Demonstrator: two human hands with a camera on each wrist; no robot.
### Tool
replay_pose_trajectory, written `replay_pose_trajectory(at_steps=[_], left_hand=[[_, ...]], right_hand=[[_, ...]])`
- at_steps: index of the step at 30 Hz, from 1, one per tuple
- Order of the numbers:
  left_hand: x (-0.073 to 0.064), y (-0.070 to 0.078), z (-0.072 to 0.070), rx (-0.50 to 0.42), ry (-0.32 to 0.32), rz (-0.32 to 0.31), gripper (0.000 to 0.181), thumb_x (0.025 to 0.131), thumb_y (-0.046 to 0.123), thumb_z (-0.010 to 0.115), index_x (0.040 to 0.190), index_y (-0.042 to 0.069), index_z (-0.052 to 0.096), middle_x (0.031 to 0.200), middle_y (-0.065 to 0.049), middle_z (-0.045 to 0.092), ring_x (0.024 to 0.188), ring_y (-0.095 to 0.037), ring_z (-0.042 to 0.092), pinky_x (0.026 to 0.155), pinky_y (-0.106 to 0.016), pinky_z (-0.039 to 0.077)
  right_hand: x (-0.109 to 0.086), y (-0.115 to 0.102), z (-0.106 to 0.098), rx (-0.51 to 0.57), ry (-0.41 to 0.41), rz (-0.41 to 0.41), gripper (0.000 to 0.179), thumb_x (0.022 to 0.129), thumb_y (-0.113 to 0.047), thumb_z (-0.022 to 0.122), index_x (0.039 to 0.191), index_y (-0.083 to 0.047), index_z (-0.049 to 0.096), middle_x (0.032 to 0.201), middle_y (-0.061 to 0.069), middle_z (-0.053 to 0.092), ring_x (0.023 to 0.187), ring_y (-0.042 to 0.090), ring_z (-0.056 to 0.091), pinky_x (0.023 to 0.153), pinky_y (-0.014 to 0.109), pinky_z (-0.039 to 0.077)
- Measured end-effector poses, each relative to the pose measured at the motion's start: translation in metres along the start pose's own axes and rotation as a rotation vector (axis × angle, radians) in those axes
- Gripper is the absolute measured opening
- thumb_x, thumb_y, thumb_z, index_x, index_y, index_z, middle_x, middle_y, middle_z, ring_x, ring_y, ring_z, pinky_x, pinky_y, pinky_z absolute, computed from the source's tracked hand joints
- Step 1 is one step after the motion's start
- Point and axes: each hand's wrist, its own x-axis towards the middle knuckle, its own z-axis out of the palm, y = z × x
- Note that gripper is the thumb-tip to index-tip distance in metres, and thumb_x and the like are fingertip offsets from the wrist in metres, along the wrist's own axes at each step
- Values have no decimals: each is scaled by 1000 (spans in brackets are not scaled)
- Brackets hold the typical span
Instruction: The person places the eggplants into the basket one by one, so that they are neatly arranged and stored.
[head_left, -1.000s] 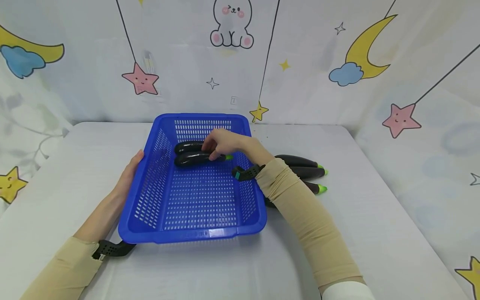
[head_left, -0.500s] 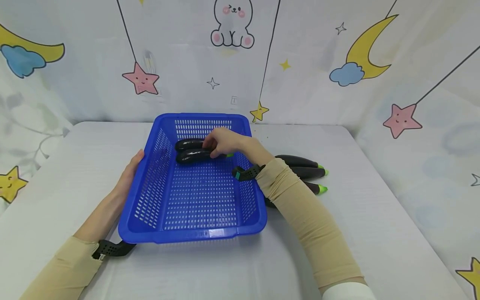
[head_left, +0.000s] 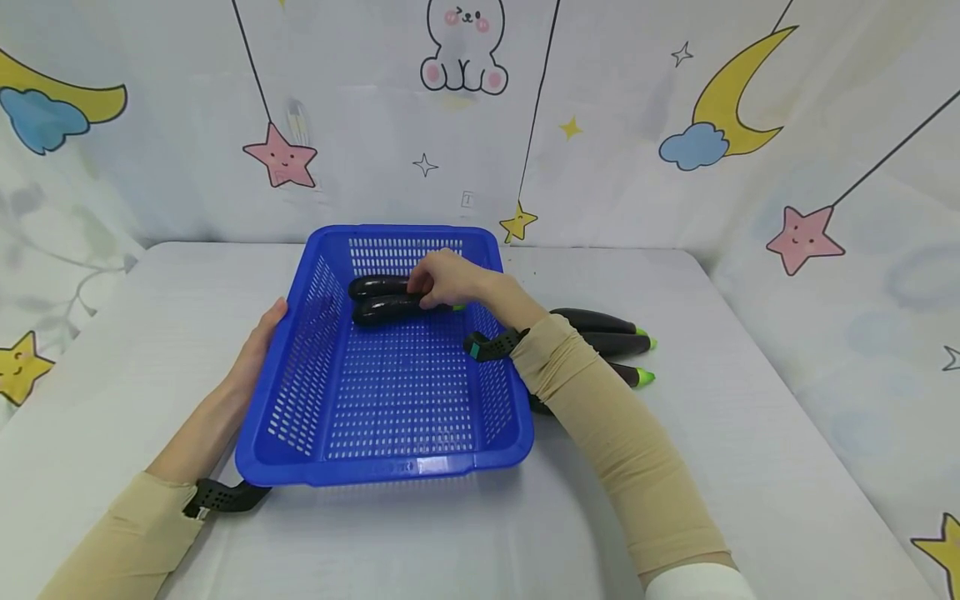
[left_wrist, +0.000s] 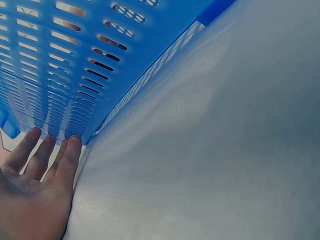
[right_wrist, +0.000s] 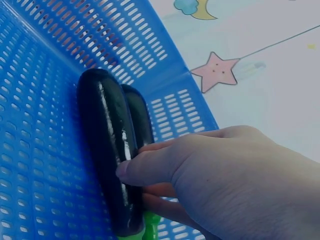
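A blue perforated basket (head_left: 405,408) stands on the table. Two dark, glossy eggplants lie side by side at its back wall, the near eggplant (head_left: 382,310) in front of the far eggplant (head_left: 373,287). My right hand (head_left: 452,280) grips the near one close to its green stem end. In the right wrist view, the thumb (right_wrist: 137,170) lies across that eggplant and the other fingers reach down between the two, partly hidden. Outside the basket's left side, my left hand (head_left: 253,354) rests against the wall. Its fingers (left_wrist: 71,157) look almost straight in the left wrist view.
Several more eggplants (head_left: 618,344) lie on the white table (head_left: 720,467) right of the basket, partly covered by the right forearm. A patterned cloth (head_left: 360,125) hangs behind the table. Each wrist wears a black strap (head_left: 228,497).
The near eggplant has shifted slightly toward the basket's back wall with my right hand, and the far eggplant has moved back a little too. My left hand and the basket have stayed put.
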Motion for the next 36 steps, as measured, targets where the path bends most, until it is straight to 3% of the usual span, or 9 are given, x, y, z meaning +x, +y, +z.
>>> replay_pose_trajectory(at_steps=[11,36], left_hand=[[0,1,-1,44,32,-12,77,101,62,27,160,18,5,130,-4,54,107,-15,61,85,-35,56],[1,-1,-1,16,19,11,68,103,59,28,157,20,14,126,-2,59,104,-14,63,82,-33,57]], right_hand=[[1,1,0,7,17,4,22,91,-7,74,112,-6,72,107,6,70,98,16,64,88,27,53],[1,0,0,17,20,-2,23,88,-7,77,111,-6,73,106,6,70,96,16,64,87,28,52]])
